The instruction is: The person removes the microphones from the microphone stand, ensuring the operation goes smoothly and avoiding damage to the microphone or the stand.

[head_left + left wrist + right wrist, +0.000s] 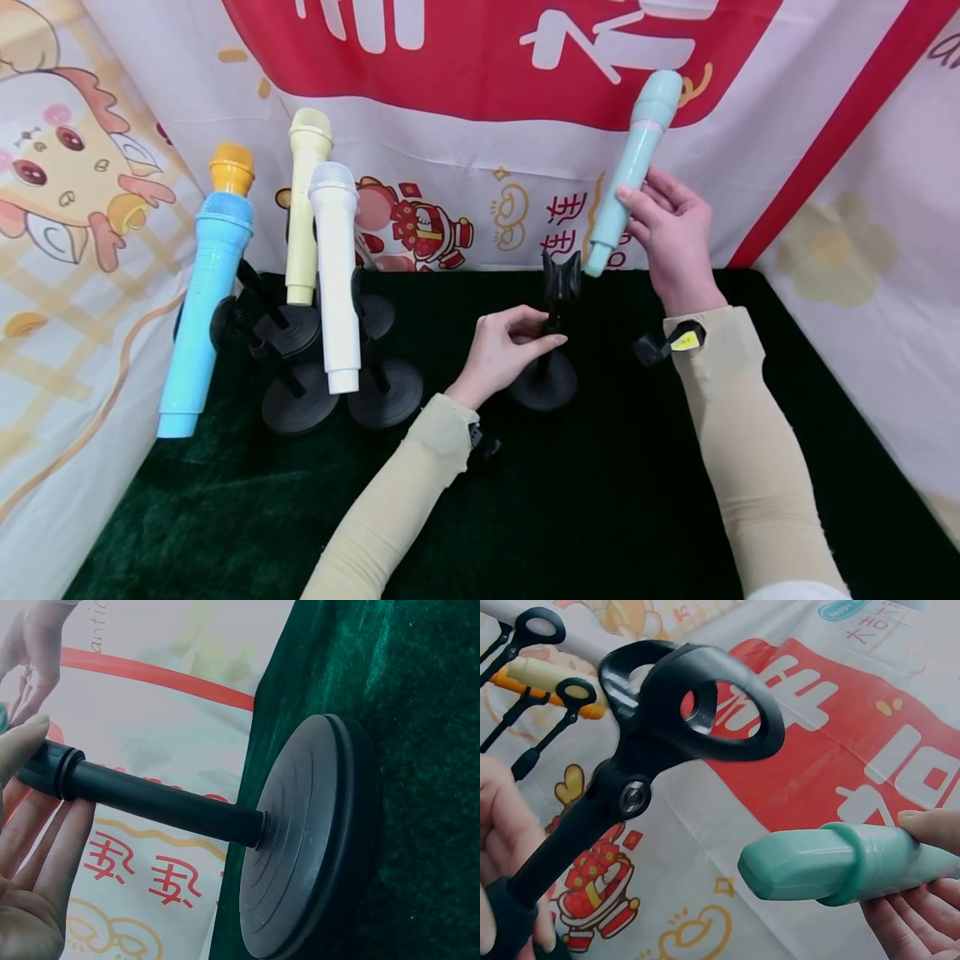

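My right hand (678, 237) holds a mint-green microphone (628, 179) near its lower end, raised and tilted with the head up. Its tapered tail (799, 862) faces the stand's clip in the right wrist view, a gap between them. With thumb and fingers, my left hand (506, 346) grips the collar of a black microphone stand (165, 799) below the clip. The forked clip (697, 705) at the top holds nothing. The round base (545, 387) rests on the dark green cloth.
To the left, a blue (206, 308), a white (337, 275), a pale yellow (302, 208) and an orange microphone (232, 167) sit on black stands with round bases (300, 404). Printed fabric (465, 142) hangs behind and at both sides of the green cloth (600, 517).
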Demonstrator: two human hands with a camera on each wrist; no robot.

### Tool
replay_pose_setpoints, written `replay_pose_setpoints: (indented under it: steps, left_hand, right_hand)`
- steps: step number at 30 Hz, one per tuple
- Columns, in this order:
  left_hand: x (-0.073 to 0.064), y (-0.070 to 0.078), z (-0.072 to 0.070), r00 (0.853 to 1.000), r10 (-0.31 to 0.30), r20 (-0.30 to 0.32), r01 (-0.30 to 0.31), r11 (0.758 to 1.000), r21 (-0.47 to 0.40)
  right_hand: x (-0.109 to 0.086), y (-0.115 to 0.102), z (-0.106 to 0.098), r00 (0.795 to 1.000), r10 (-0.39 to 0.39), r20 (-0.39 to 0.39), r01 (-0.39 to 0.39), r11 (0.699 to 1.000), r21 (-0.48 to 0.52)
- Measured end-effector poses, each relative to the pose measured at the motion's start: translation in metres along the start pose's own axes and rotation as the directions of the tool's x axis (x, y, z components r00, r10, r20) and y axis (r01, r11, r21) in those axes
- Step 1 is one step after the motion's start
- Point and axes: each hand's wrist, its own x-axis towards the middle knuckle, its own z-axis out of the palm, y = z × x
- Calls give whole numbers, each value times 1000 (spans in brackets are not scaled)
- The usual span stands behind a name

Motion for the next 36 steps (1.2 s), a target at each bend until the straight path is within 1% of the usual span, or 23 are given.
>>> replay_pose_setpoints:
  steps: [7,18,26,30,36]
  left_hand:
    - [0,-1,1,1000,5,-3,-5,1000,-5]
    - [0,0,1,1000,-16,-8,16,1000,-9]
    - [-1,0,1,1000,-14,-8,14,1000,1]
    - [0,0,1,1000,-11,-12,11,1000,5]
    - [0,-2,2,1000,-12,-14,12,1000,-4]
  right_hand:
    - [-5,11,-15,1000,-10,11,10,1000,-4]
    - [-16,23,-31,1000,-15,13,16,997,-79]
    - [-22,33,-46,1000,7,12,-6,990,-142]
    - [-24,37,-54,1000,16,-5,-16,985,-173]
    - [-28,41,-69,998,52,-36,-58,977,-206]
